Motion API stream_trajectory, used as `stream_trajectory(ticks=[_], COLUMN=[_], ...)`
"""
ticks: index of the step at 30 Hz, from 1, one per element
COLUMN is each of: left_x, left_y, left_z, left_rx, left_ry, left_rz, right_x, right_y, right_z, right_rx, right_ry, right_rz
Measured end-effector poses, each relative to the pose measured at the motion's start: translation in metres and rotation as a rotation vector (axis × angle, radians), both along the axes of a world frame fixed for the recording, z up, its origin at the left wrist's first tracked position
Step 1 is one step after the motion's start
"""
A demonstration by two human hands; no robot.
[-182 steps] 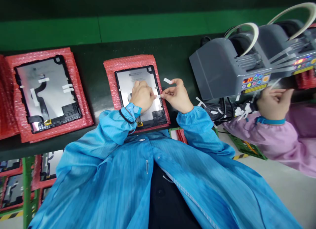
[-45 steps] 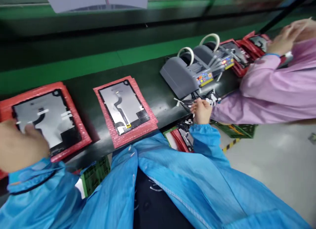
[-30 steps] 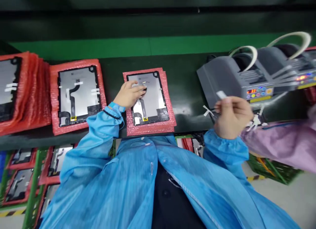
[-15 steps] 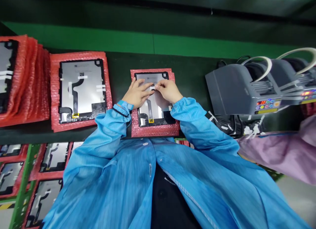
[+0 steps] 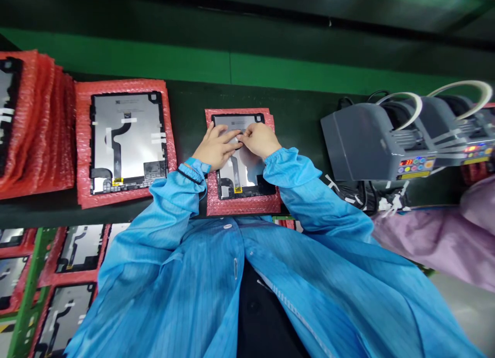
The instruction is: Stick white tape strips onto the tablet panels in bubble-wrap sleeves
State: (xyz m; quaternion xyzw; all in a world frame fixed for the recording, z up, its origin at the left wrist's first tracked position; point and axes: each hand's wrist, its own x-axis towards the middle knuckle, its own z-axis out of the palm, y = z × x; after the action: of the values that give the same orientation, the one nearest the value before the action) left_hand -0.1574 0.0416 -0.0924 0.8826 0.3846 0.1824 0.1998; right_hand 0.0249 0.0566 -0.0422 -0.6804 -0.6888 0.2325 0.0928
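Observation:
A tablet display panel (image 5: 249, 165) lies back side up on red bubble wrap (image 5: 243, 208) in front of me, with a dark flex cable (image 5: 235, 168) and a yellow-edged label near its lower end. My left hand (image 5: 217, 147) rests on the panel's left side, fingers spread and stretched toward the upper middle. There the fingertips of my right hand (image 5: 260, 140) meet them in a pinch. A small piece of white tape shows at those fingertips, partly hidden by the fingers.
To the left lies another panel (image 5: 135, 136) on red wrap, beside a tall stack of wrapped panels (image 5: 46, 126). Two grey tape dispensers (image 5: 363, 141) stand at right, near a person's pink sleeve (image 5: 433, 239). More panels (image 5: 83, 247) sit lower left on a green rack.
My right hand has shifted slightly left, its pinched fingertips now covering most of the white tape. My left hand stays nearly in place. The view has turned a little.

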Motion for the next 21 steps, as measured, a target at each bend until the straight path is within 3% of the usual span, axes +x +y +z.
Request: stream_trajectory(ticks=[5, 8, 12, 16, 18, 21], left_x=[-0.001, 0.0, 0.002, 0.0, -0.001, 0.003], left_y=[0.0, -0.001, -0.004, -0.002, 0.001, 0.002], left_z=[0.001, 0.006, 0.014, 0.015, 0.015, 0.023], left_rx=[0.001, -0.008, 0.004, 0.074, 0.094, 0.117], left_ry=[0.014, 0.074, 0.138, 0.102, 0.067, 0.049], left_rz=[0.002, 0.032, 0.073, 0.106, 0.115, 0.12], right_x=[0.01, 0.035, 0.097, 0.163, 0.192, 0.223], right_y=[0.019, 0.008, -0.065, -0.153, -0.175, -0.176], right_z=[-0.007, 0.001, 0.008, -0.005, -0.01, -0.011], right_rx=[0.052, 0.119, 0.256, 0.592, 0.663, 0.617], right_ry=[-0.006, 0.047, 0.286, 0.63, 0.741, 0.864], right_rz=[-0.096, -0.153, -0.326, -0.831, -1.031, -1.149])
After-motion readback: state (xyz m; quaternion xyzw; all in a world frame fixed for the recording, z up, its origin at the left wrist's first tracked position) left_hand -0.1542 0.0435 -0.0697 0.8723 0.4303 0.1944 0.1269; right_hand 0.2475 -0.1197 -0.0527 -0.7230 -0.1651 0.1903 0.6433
